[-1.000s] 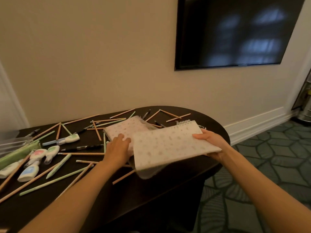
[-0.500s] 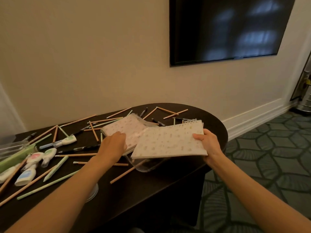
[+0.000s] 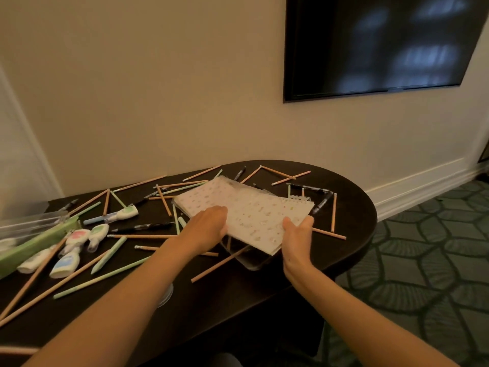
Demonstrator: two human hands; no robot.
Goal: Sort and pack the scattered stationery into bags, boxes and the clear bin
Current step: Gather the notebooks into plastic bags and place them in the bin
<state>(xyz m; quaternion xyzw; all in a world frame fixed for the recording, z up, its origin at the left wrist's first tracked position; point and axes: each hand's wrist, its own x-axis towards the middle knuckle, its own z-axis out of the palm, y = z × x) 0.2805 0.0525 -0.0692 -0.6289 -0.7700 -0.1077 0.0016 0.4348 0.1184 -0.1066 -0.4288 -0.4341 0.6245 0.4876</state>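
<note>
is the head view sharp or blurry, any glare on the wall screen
Head view: dim, warm light; the patterned notebook, left hand and right hand look soft and slightly blurred; the wall screen carries smeared bluish reflections.

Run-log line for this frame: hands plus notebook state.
step: packing notebook | left hand: on spiral notebook left edge, grip unclear | right hand: grips its near corner | notebook tilted over clear bin | pencils loose on table

A clear container [image 3: 251, 263] is mostly hidden under the spiral notebook [image 3: 267, 215] — so are the fingertips of the left hand [image 3: 209, 226], at its left edge — and far left of it a green case [image 3: 31, 247] runs off the picture.
</note>
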